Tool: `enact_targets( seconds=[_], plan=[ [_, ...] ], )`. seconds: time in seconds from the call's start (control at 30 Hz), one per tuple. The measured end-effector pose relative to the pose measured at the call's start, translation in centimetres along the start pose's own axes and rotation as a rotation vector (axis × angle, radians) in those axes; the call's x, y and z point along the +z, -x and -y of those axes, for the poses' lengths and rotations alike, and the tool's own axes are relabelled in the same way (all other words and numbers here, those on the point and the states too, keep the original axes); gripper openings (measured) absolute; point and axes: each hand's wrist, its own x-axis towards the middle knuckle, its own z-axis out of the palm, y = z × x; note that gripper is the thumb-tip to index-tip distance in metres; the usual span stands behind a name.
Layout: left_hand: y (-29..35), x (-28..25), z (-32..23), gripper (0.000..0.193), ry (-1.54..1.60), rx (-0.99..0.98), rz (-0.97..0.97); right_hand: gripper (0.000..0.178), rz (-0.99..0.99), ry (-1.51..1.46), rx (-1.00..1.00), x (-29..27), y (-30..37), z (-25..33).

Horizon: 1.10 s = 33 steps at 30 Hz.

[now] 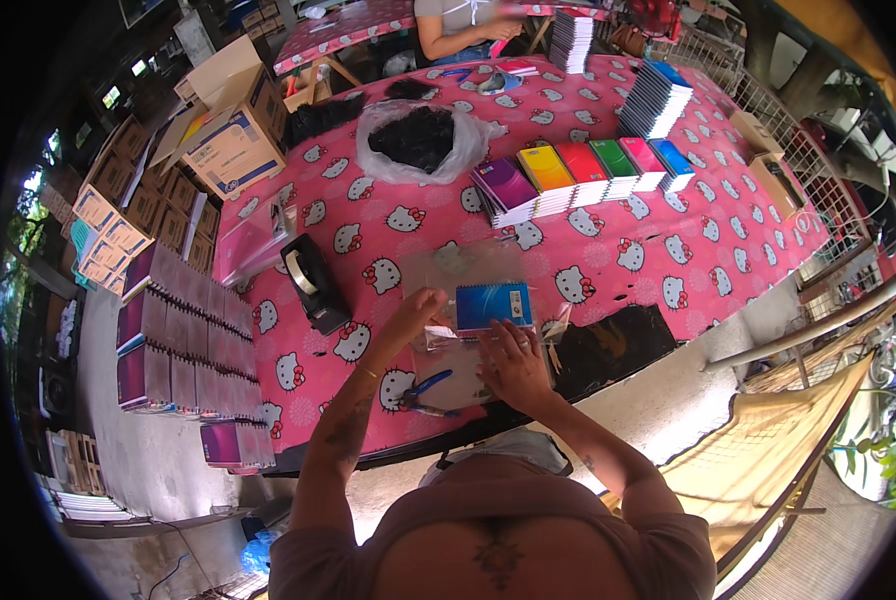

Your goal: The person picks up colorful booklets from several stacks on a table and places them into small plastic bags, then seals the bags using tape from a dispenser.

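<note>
A blue spiral notebook lies in front of me on clear plastic spread over the table. At its left side my left hand is closed, its fingers pinching what looks like the edge of the clear plastic; the fingertips are partly hidden. My right hand rests with fingers spread on the lower edge of the notebook and the plastic below it. A blue-handled tool, its kind unclear, lies nearer me. To the left stands a black tape dispenser with a roll on it.
Notebook stacks in several colours form a row beyond my hands, taller stacks behind. A plastic bag with black contents sits mid-table. Cartons and purple notebooks stand left. Another person works at the far side.
</note>
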Motion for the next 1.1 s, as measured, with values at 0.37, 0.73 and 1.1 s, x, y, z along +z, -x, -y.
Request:
enact_targets(
  seconds=[0.37,0.73,1.1],
  plan=[
    [2.0,-1.0,1.2,0.022,0.05,-0.155,-0.018,0.049,-0.221,-0.753,0.852,-0.6,1.1,-11.5],
    [-8.9,2.5,-3.8,0.017,-0.69,0.457,-0.278,0.05,0.117,-0.184,0.004,-0.4,-2.5,-2.6],
    [-17.2,3.8,-1.5,0.009,-1.182,0.742,0.101,0.05,0.097,-0.144,-0.034,0.3,-2.8,-2.2]
  ],
)
